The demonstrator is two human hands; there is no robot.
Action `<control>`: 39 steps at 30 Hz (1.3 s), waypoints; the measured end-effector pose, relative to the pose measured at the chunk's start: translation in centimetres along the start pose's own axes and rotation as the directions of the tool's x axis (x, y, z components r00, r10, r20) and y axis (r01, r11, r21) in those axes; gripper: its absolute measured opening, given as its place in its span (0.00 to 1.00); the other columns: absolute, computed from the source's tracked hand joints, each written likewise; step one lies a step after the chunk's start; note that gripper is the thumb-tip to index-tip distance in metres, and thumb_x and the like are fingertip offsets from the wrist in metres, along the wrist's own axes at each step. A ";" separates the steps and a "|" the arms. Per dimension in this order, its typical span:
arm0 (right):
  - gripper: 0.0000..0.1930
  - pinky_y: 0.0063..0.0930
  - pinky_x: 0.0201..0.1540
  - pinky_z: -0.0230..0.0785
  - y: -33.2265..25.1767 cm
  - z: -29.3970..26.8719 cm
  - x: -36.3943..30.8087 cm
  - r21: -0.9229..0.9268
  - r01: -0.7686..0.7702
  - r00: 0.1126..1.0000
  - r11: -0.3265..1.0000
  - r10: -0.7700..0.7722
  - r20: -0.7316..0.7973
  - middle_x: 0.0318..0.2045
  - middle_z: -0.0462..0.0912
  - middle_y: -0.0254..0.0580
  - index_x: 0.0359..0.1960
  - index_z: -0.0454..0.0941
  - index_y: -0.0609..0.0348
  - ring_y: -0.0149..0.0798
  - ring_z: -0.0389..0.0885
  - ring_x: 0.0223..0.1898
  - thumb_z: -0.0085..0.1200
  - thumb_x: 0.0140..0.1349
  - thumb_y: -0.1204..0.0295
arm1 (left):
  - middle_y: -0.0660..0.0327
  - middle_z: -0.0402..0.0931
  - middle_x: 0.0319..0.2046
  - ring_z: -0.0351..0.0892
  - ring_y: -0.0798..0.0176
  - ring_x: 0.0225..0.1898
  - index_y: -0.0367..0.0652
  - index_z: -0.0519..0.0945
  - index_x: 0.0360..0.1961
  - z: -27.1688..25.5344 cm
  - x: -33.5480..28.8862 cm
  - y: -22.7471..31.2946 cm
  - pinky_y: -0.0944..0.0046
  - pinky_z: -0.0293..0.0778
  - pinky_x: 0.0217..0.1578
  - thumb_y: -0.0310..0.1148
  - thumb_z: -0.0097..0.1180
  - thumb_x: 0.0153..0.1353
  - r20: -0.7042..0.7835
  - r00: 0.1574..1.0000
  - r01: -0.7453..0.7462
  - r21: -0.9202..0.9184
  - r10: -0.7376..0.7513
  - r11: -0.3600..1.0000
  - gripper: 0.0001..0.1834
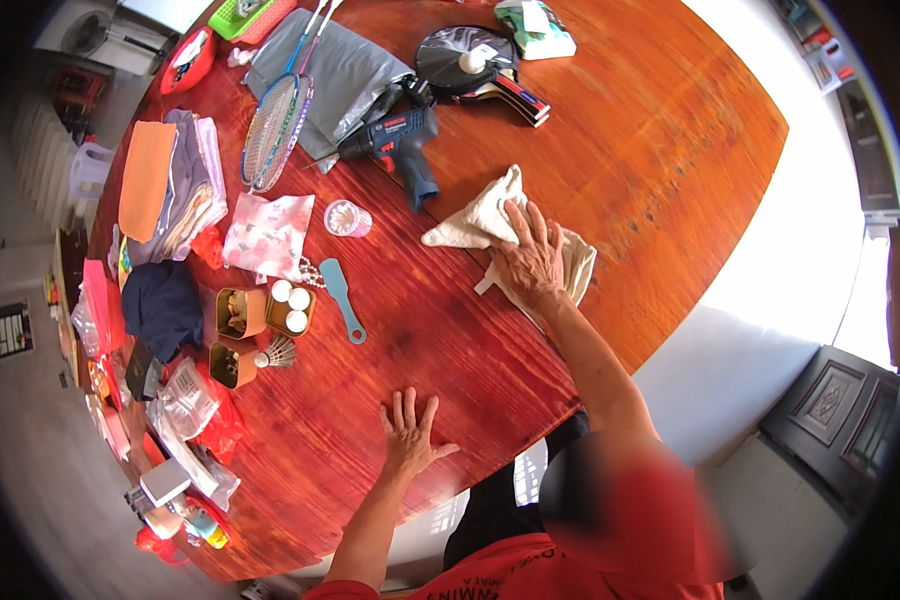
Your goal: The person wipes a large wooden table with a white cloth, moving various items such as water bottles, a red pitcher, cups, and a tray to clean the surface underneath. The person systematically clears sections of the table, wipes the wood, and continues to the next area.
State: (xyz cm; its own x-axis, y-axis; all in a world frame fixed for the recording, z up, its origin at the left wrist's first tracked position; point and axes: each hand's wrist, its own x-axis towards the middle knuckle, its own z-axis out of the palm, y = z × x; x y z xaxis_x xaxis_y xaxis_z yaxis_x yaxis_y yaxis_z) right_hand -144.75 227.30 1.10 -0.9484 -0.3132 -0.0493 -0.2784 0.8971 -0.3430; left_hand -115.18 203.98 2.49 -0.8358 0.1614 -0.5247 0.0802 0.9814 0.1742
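Resting on cream cloth point(482, 216): right hand point(528, 258), fingers extended | left hand point(411, 442): splayed open on wooden table point(500, 350)

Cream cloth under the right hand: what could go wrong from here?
1. The cream cloth lies bunched under the right hand, so pressing on it could leave creases or make it slide.
2. The drill lies close by, handle toward the cloth; a push that way might knock it.
3. The shuttlecock lies loose; a leftward sweep of the left hand could roll it.
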 end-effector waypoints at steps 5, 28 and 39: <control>0.18 0.57 0.68 0.44 0.5 -0.4 7.6 -0.019 0.185 0.978 0.983 -0.186 -0.090 0.71 0.54 0.36 0.57 0.75 0.27 0.50 0.48 0.72 0.48 0.65 0.56 | 0.39 0.42 0.70 0.38 0.32 0.71 0.55 0.57 0.69 0.4 -0.2 0.0 0.23 0.38 0.63 0.70 0.66 0.34 -0.037 0.999 0.025 0.007 -0.025 1.000 0.61; 0.25 0.60 0.65 0.44 12.4 -3.2 3.9 -0.104 -0.460 0.842 0.882 0.396 -0.366 0.70 0.53 0.53 0.68 0.61 0.30 0.61 0.49 0.70 0.42 0.68 0.56 | 0.36 0.41 0.69 0.37 0.32 0.71 0.52 0.54 0.69 0.4 -0.1 0.1 0.25 0.38 0.64 0.72 0.64 0.34 0.005 1.000 0.028 0.091 -0.029 0.995 0.63; 0.16 0.52 0.72 0.34 1.6 0.5 -7.7 0.026 0.026 0.999 0.999 -0.025 -0.020 0.73 0.49 0.42 0.51 0.80 0.36 0.53 0.44 0.73 0.43 0.67 0.56 | 0.44 0.37 0.73 0.34 0.37 0.73 0.59 0.50 0.72 -0.1 0.0 0.3 0.26 0.33 0.66 0.72 0.63 0.37 0.056 0.994 0.087 0.042 -0.089 0.995 0.63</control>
State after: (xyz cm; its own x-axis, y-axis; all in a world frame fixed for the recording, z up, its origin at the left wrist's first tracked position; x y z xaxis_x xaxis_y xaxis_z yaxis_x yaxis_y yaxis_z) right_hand -137.83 231.01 0.50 -0.9439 -0.3294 -0.0223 -0.2985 0.8804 -0.3686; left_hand -115.22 204.25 2.64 -0.8079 0.0786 -0.5840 0.0299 0.9953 0.0925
